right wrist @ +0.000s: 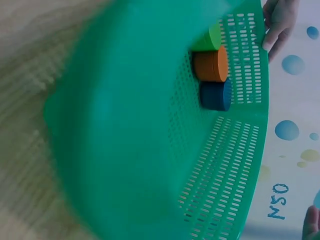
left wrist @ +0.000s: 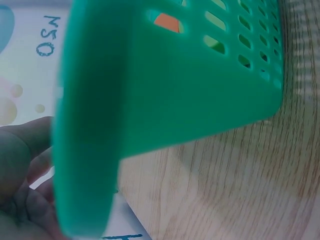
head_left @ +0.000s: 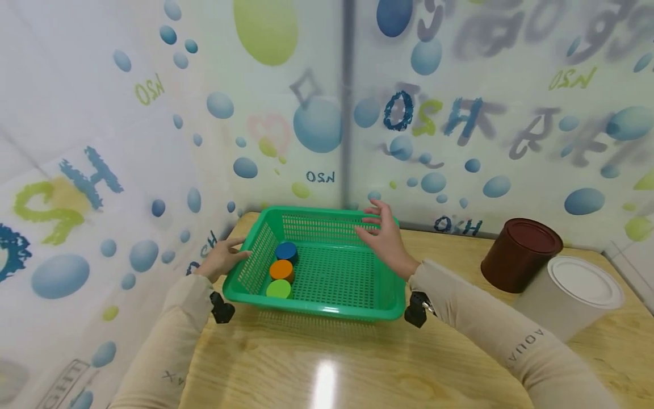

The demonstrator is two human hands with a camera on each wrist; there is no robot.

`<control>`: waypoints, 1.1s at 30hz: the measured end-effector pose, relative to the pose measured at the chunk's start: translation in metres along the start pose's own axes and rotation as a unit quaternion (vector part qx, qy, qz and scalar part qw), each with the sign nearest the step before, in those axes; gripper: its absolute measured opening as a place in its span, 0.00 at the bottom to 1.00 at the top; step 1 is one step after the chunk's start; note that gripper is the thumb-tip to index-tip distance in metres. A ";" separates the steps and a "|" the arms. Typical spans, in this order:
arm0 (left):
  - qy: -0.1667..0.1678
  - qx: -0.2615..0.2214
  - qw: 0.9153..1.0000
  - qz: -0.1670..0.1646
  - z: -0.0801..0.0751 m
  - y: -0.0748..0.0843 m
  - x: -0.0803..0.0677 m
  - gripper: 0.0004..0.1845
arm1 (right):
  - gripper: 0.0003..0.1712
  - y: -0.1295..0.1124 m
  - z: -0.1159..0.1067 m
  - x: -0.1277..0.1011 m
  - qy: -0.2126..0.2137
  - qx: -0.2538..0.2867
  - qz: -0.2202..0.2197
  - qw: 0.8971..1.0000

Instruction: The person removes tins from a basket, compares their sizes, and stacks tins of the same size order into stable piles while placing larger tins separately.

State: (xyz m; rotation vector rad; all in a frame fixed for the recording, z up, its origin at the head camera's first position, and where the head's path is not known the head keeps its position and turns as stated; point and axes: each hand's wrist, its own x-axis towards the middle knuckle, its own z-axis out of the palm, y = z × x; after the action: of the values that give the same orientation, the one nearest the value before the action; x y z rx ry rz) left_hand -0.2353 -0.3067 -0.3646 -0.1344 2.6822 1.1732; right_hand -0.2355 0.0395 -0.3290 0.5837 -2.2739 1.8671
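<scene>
A green plastic basket [head_left: 327,309] with slotted walls stands on the wooden table. Along its inner left side sit three short round pieces in a row: blue [head_left: 286,253], orange [head_left: 281,271] and light green [head_left: 279,289]. At the basket's left rim is my left hand [head_left: 222,258], its thumb reaching to the rim and its fingers loosely extended. Whether it bears on the rim cannot be told. My right hand [head_left: 384,236] hovers over the back right part of the basket with fingers spread and nothing between them.
A dark brown can [head_left: 521,255] and a white lidded can [head_left: 572,292] stand right of the basket, near my right forearm. Behind and to the left rise walls covered with printed bubbles [head_left: 318,126]. The wooden table [head_left: 286,363] extends in front.
</scene>
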 end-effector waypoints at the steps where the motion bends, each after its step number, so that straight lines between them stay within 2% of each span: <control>1: 0.000 0.000 1.000 -0.001 0.000 0.000 0.000 0.31 | 0.35 -0.001 0.003 0.003 0.003 -0.007 -0.012 1.000; 5: -0.002 -0.002 1.000 -0.001 -0.002 0.000 0.000 0.31 | 0.34 0.002 0.014 0.019 0.014 -0.013 -0.052 0.998; 13: -0.006 -0.015 1.000 0.002 -0.001 -0.004 0.000 0.31 | 0.28 0.034 0.038 0.058 0.006 -0.031 -0.091 0.995; 17: -0.007 -0.019 1.000 0.006 0.000 -0.005 -0.001 0.31 | 0.25 0.043 0.047 0.067 -0.021 -0.028 -0.079 0.996; 24: -0.011 -0.019 1.000 0.013 0.000 -0.004 -0.001 0.31 | 0.27 0.053 0.063 0.077 -0.068 -0.032 -0.043 0.996; 27: -0.012 -0.023 1.000 0.016 -0.001 -0.005 0.000 0.31 | 0.28 0.053 0.071 0.077 -0.085 -0.027 -0.026 0.996; 30: -0.011 -0.027 0.999 0.017 -0.001 -0.005 0.001 0.31 | 0.28 0.039 0.075 0.070 -0.104 -0.022 -0.007 0.994; 33: -0.011 -0.027 0.999 0.018 0.000 -0.006 0.000 0.31 | 0.29 0.041 0.082 0.068 -0.117 -0.027 -0.001 0.993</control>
State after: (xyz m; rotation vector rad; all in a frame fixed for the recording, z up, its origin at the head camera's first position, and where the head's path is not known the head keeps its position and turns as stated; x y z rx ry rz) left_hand -0.2343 -0.3109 -0.3686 -0.0810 2.6461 1.2496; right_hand -0.3025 -0.0480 -0.3602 0.8359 -2.4570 1.8148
